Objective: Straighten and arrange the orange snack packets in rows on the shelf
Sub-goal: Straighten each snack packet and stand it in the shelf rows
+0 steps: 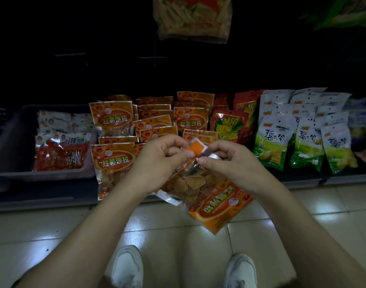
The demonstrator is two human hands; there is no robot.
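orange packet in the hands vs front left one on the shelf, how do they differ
Held orange packet hangs upside down, tilted, off the shelf; front left orange packet lies label-upright on it. Left hand and right hand pinch the held one; the other is untouched. Same design.

Held orange packet (pixel 217 204): glossy plastic film, silvery foil-like edges, clear window over the chips. Floor tiles (pixel 53 235): smooth, glazed, reflecting the light. Grey tray (pixel 16 142): matt plastic. White-green packets (pixel 271 138): shiny film.
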